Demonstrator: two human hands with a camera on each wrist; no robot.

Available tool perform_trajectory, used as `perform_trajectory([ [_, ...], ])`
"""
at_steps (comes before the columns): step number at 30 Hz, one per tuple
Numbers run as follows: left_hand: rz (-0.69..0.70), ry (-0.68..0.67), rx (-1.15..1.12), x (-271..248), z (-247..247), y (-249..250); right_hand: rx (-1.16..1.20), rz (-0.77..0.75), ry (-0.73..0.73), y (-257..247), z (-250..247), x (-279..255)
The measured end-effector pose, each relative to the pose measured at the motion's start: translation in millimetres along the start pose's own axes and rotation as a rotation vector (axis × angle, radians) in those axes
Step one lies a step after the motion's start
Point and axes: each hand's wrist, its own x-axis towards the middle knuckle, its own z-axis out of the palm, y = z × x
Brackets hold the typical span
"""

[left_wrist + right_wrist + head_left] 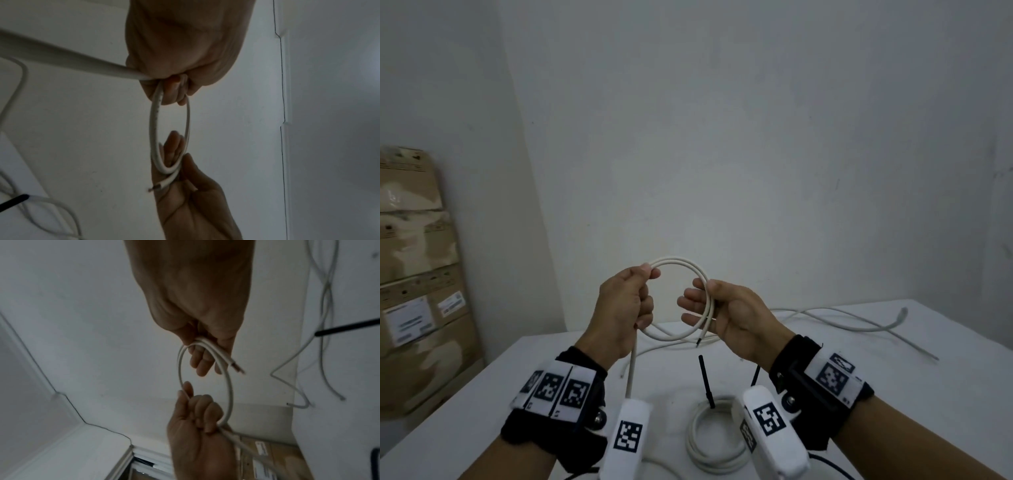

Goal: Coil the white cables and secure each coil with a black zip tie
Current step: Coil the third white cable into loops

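One finished coil (717, 435), black zip tie (706, 380) standing from its 12 o'clock edge, lies on the table (893, 394). The left hand (619, 308) grips a second, half-wound coil (678, 301) at 9 o'clock, the right hand (726, 315) pinches it at 3 o'clock. Loose cables (859, 323) wait beyond.

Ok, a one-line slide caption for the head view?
Both hands, left hand and right hand, hold a white cable loop above the table; a tied coil lies below.

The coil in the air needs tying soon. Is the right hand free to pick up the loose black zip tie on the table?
Probably not yet: the right hand holds the coil and its cut end. The loose black zip tie lies just below that wrist with nothing over it, so the hand must first let go.
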Motion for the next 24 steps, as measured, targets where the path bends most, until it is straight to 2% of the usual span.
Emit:
perform_trajectory([
  [4,-0.002,0.032,-0.048,-7,1,-9,0.172,0.011,0.079,0,10,6],
  [7,-0.012,0.063,-0.082,-7,3,-11,0.151,-0.020,0.115,0,11,9],
  [9,0.045,0.104,-0.055,-7,4,-14,0.135,-0.029,0.119,-2,11,10],
  [11,0.237,0.190,0.131,-8,4,-22,0.111,-0.045,0.123,-5,12,10],
  [13,0.625,0.274,0.435,-14,2,-25,0.070,-0.064,0.115,-7,14,9],
  [14,0.824,0.262,0.565,-18,2,-26,0.048,-0.076,0.108,-7,16,9],
  [15,0.945,0.196,0.665,-19,4,-27,0.026,-0.090,0.097,-7,18,8],
  [16,0.974,0.099,0.719,-22,7,-27,0.012,-0.102,0.085,-7,19,7],
  [18,0.829,-0.054,0.714,-31,15,-23,0.025,-0.109,0.065,-8,23,6],
  [19,0.734,-0.077,0.676,-34,19,-21,0.040,-0.101,0.063,-10,25,5],
  [21,0.585,-0.060,0.594,-36,20,-16,0.093,-0.075,0.063,-12,29,4],
  [24,0.546,-0.040,0.590,-37,18,-12,0.157,-0.046,0.034,-14,34,2],
])
